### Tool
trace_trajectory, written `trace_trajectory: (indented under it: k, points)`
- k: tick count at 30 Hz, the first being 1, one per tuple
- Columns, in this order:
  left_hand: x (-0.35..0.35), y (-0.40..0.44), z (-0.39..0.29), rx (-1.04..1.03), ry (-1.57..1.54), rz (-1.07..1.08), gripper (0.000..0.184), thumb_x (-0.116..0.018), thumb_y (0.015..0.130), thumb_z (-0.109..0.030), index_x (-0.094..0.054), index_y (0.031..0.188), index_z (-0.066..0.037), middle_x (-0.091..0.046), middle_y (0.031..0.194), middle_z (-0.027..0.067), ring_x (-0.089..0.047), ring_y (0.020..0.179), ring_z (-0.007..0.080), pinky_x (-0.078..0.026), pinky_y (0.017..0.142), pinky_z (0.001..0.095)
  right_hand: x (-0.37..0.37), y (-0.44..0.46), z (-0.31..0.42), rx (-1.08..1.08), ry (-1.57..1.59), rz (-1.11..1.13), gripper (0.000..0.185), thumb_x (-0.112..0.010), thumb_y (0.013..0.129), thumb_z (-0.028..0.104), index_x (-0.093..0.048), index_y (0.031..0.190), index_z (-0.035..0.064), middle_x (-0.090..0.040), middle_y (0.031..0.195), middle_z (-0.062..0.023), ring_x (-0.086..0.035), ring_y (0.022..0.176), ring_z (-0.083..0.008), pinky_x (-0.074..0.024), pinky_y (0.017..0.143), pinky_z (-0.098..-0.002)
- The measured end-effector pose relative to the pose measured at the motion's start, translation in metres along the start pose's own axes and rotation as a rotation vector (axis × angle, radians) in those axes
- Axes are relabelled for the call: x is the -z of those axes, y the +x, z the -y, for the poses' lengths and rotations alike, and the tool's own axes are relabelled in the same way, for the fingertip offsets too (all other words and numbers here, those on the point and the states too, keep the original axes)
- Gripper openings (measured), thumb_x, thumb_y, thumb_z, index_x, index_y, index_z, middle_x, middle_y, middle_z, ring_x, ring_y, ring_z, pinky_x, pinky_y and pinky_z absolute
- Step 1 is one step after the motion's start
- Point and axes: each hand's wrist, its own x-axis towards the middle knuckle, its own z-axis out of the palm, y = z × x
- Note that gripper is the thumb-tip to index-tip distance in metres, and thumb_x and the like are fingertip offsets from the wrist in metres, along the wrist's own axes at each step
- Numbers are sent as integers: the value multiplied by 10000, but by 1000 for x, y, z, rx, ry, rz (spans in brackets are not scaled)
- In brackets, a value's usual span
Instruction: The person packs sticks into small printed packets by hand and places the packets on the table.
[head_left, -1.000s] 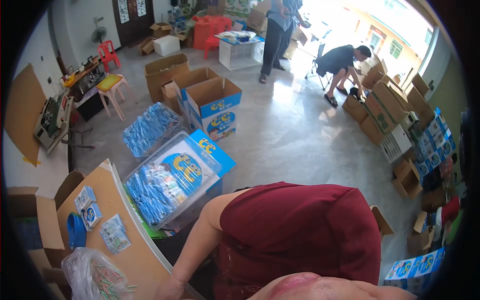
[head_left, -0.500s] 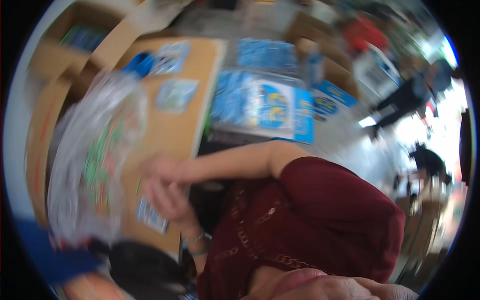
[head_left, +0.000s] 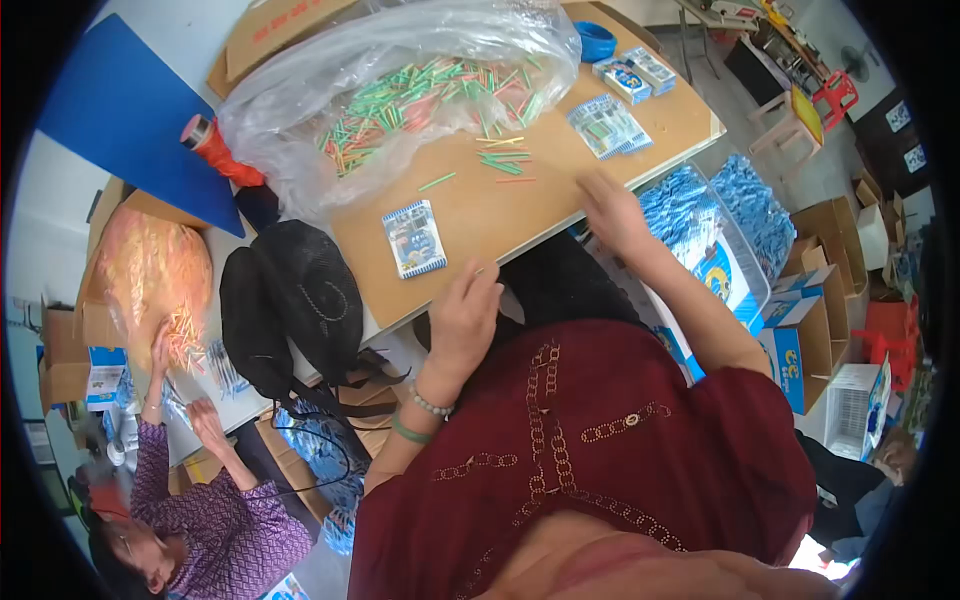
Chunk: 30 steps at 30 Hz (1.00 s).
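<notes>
My left hand, with a beaded bracelet, is at the table's front edge, fingers pinched together; what they hold is too small to name. A blue-and-white packet lies just beyond it. My right hand is over the edge farther right, its fingertips blurred. Loose coloured sticks lie on the brown tabletop, in front of a clear plastic bag full of red and green sticks. Flat printed packets lie beyond my right hand.
A black bag sits at the table's left end. Beyond it, a co-worker reaches toward a bag of orange sticks. A bottle, a blue board and a blue roll are around. A tub stands right.
The view has swung left onto the table. Both my hands now show clearly apart, where they overlapped in a blur half a second ago. The co-worker at the left has come into view.
</notes>
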Motion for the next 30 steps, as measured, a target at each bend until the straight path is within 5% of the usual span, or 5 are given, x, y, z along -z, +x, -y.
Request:
trace_trajectory:
  k: [4, 9, 12, 26, 30]
  points:
    - [-10, 13, -28, -58, -248, 182, 199, -653, 749, -53, -625, 945, -26, -617, 967, 145, -608, 878, 313, -501, 750, 384, -1, -155, -104, -288, -282, 610, 169, -506, 825, 165, -594, 845, 22, -591, 771, -197, -595, 776, -344, -464, 676, -443]
    - [-69, 25, -60, -264, -420, 594, 181, -637, 747, -84, -622, 917, -23, -612, 935, 135, -604, 861, 309, -495, 746, 387, 57, -272, -54, -1366, 927, 166, 143, -560, 853, 200, -641, 860, 82, -565, 687, 10, -565, 596, -141, -418, 458, -323]
    - [-103, 19, -89, -457, -308, 815, 185, -622, 758, -102, -623, 927, -28, -611, 913, 129, -598, 867, 314, -486, 751, 396, 91, -307, -45, -1306, 840, 673, 111, -576, 841, 196, -648, 872, 117, -562, 702, 13, -529, 612, -123, -418, 494, -277]
    - [-232, 6, -161, -796, -360, 1152, 158, -539, 724, -45, -643, 843, -47, -625, 836, 205, -601, 839, 374, -481, 724, 444, 46, -376, -62, -351, 436, 204, 310, -466, 902, 244, -563, 1180, 147, -461, 1264, -139, -398, 1202, -294, -286, 1012, -435]
    - [-270, -4, -142, -860, -316, 1182, 192, -520, 731, -43, -658, 864, -52, -623, 866, 224, -592, 867, 391, -479, 739, 445, 66, -359, -32, -138, -709, 152, 263, -562, 771, 270, -670, 998, 191, -435, 1310, -119, -329, 1282, -307, -220, 1052, -543]
